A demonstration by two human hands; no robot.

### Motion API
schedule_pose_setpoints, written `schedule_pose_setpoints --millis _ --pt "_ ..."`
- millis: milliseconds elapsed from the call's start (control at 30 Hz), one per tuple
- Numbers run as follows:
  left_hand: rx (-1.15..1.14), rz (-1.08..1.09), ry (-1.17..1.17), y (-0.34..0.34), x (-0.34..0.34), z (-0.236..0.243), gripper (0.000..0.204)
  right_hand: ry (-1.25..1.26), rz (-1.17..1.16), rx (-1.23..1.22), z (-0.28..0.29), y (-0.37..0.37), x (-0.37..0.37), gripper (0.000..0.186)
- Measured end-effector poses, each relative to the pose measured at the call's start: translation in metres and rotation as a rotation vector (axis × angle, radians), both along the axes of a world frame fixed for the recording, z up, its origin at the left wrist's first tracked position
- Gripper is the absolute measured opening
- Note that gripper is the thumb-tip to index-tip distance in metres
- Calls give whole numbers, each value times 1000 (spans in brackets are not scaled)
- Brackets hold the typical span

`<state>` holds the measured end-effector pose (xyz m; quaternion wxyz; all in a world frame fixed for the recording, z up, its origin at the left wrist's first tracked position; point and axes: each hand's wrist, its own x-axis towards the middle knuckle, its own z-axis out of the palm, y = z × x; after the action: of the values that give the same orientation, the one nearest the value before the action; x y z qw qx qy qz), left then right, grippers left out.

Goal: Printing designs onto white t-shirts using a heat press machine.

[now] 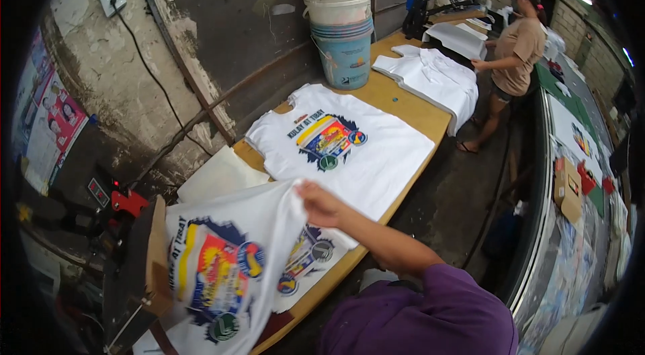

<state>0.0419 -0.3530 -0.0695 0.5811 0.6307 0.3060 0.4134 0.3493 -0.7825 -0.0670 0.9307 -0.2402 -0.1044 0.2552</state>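
White cloth hangs from the right hand (321, 205), pinched at the edge of a printed shirt (228, 268) near left, over the press (131, 268). Left hand unseen. The print may crease or drag across the shirt (376, 153) lying behind it.

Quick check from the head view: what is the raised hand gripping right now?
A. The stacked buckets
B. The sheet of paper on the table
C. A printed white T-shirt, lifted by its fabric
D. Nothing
C: the right hand pinches the lifted printed T-shirt, its coloured print facing the camera.
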Motion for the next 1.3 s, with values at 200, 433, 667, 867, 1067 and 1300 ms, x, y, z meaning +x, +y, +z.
schedule_pose_setpoints --millis 200,433,667,867,1067,1300 --pt "273 41 -98 -95 43 72 39 -363 -563 -157 83 -259 26 41" --pt "503 -349 -331 -173 149 145 35 -603 -1185 -842 189 -386 80 23" --pt "-113 -724 -170 -262 350 132 58 -452 -518 -1019 165 -396 233 56" --pt "-187 -584 -246 -293 414 177 58 -375 -509 -750 182 -403 316 60" --pt "-43 -660 -425 -340 349 170 65 -686 -565 -540 180 -440 277 62" --pt "-237 -568 -89 -369 345 30 69 -282 -417 -831 62 -444 247 68"
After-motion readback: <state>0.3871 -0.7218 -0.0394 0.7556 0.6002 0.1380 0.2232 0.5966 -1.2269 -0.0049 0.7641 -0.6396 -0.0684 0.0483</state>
